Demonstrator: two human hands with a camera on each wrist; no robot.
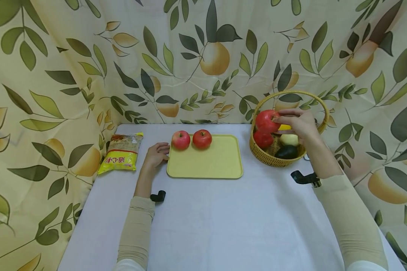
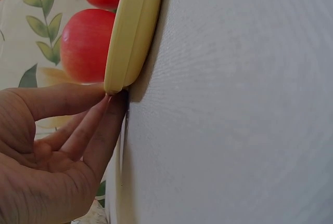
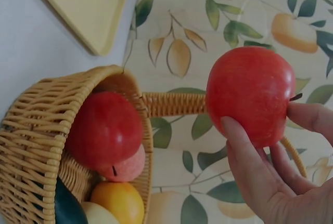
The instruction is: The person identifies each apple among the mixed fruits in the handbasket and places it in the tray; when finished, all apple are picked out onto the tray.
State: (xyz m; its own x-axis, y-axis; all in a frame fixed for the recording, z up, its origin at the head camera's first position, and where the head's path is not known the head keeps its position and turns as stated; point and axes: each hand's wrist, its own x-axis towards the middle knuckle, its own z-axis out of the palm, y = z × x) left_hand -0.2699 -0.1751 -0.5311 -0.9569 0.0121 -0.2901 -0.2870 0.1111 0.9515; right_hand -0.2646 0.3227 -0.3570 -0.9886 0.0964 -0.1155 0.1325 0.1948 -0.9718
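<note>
Two o'clock from the yellow tray, the half-open right hand grips a red apple above the basket; at nine, the left hand pinches the tray's edge. The apple, likely light, firm and slick, wants cupping round its middle.

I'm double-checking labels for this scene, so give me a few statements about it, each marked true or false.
1. The right hand holds a red apple. True.
2. The left hand touches the tray. True.
3. Three apples lie on the tray. False: two apples lie there.
4. The basket contains a yellow fruit. True.
5. The bag lies between the tray and the basket. False: it lies on the tray's other side, to the person's left.
6. The held apple shows no stem. False: a dark stem shows in the right wrist view.
</note>
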